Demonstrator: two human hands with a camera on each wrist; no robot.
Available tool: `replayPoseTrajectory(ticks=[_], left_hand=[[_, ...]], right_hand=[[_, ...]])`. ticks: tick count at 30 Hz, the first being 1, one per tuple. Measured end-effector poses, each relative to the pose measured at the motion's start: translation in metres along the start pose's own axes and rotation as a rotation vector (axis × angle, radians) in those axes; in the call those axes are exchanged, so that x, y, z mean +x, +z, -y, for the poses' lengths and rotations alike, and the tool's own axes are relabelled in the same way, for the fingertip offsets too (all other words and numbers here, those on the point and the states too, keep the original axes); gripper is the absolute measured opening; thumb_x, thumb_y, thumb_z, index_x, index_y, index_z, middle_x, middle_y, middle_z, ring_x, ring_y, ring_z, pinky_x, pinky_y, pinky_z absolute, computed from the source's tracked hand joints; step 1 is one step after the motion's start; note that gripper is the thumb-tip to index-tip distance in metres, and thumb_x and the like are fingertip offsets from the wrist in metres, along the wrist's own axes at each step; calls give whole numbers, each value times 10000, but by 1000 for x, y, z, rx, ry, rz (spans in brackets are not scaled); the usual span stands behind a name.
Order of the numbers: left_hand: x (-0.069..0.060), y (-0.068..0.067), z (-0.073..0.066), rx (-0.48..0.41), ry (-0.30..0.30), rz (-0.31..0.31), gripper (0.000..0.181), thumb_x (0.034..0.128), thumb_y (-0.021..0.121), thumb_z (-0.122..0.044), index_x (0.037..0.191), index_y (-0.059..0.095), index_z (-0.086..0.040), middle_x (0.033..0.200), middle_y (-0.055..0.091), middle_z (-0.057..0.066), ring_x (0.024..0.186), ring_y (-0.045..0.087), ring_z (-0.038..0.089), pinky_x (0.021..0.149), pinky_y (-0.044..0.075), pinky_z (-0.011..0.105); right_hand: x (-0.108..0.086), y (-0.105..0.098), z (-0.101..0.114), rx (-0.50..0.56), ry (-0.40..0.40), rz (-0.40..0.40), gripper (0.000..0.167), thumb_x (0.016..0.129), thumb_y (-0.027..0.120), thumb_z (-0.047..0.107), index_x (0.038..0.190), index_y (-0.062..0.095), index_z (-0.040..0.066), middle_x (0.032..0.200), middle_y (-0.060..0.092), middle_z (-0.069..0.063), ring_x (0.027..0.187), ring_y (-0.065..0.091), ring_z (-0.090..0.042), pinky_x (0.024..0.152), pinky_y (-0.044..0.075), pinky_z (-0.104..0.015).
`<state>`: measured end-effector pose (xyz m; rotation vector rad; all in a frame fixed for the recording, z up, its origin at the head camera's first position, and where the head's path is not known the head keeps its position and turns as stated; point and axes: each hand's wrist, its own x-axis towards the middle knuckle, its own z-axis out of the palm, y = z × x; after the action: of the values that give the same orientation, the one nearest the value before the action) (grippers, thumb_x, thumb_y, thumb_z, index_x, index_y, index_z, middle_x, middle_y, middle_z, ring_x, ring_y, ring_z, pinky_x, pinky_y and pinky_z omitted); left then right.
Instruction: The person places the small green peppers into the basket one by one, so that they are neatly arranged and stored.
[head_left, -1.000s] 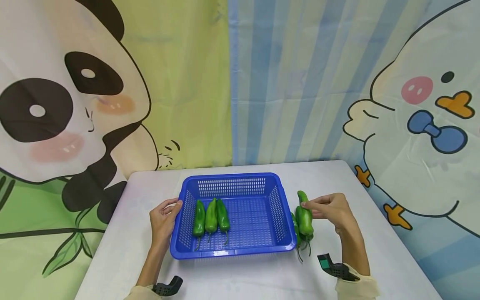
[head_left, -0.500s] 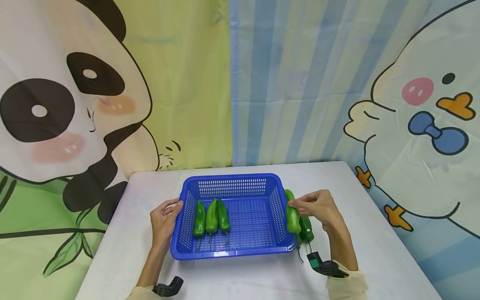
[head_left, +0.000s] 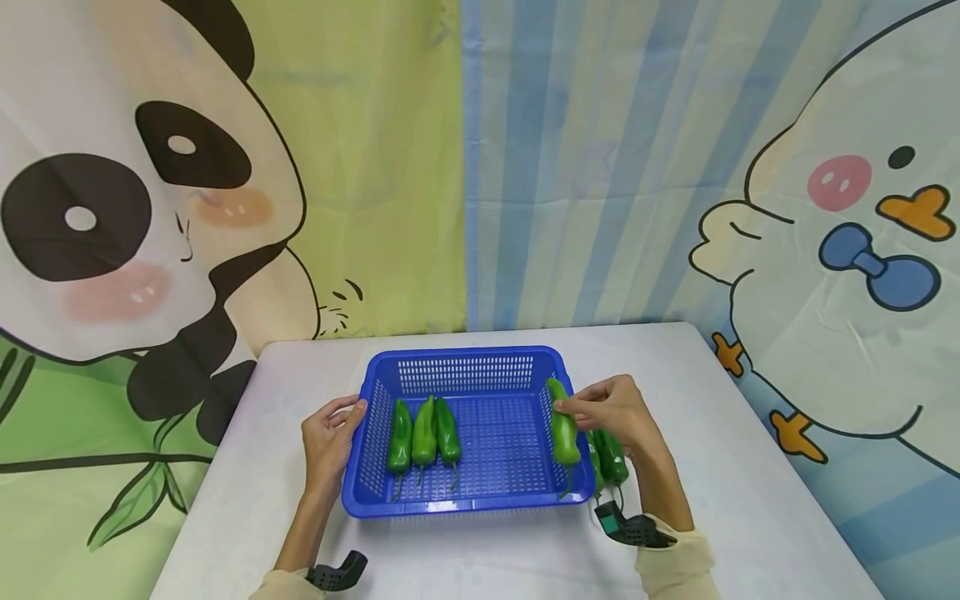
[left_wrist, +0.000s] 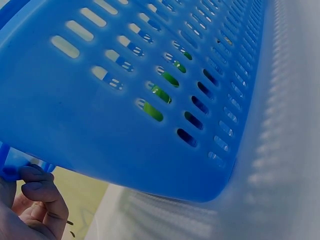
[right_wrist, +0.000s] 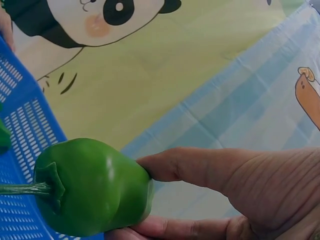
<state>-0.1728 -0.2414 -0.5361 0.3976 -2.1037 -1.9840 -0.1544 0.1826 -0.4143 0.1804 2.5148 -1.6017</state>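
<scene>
In the lower left of the frame I have the left hand [head_left: 327, 437] gripping the side rim of the blue basket [head_left: 465, 507], fingers curled at the edge; I would hold that side firm so nothing slides. In the basket's left half, three green peppers [head_left: 423, 433] lie side by side, stems toward the bottom of the frame. Right of centre, over the basket's right end, is the held pepper [head_left: 564, 437], its stem also pointing down the frame. The right hand [head_left: 617, 408] pinches it by its upper part between thumb and fingers. I can't tell whether it touches the mesh. I judge that a light pinch suits its slick skin, with the stem clear of the wall and a low release in line with the three. Farther right, more peppers [head_left: 612, 457] lie just outside the basket, partly hidden.
</scene>
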Motion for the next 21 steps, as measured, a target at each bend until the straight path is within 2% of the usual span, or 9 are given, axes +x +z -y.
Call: replayPoseTrajectory(ticks=[7, 15, 21], left_hand=[[0, 1, -1, -18, -9, -2, 378, 1043, 771, -244, 1311, 739, 21, 784, 786, -106, 652, 751, 61, 610, 640, 218], [0, 1, -1, -3, -10, -8, 381, 1045, 768, -255, 1314, 740, 15, 816, 800, -80, 664, 754, 58, 618, 643, 217], [1, 1, 0, 0, -16, -9, 381, 1047, 766, -252, 1318, 739, 14, 818, 802, -79, 663, 754, 56, 621, 643, 214]], right_hand=[[4, 10, 1, 12, 17, 7, 430, 887, 919, 266, 1083, 786, -93, 1091, 795, -236, 853, 825, -264, 863, 697, -476], [18, 23, 3, 42, 9, 39, 375, 888, 913, 245, 1041, 804, -79, 1112, 799, -247, 885, 830, -295, 909, 684, -514], [28, 33, 5, 58, 10, 46, 348, 880, 917, 212, 1019, 799, -84, 1079, 797, -241, 853, 830, -294, 862, 696, -483]])
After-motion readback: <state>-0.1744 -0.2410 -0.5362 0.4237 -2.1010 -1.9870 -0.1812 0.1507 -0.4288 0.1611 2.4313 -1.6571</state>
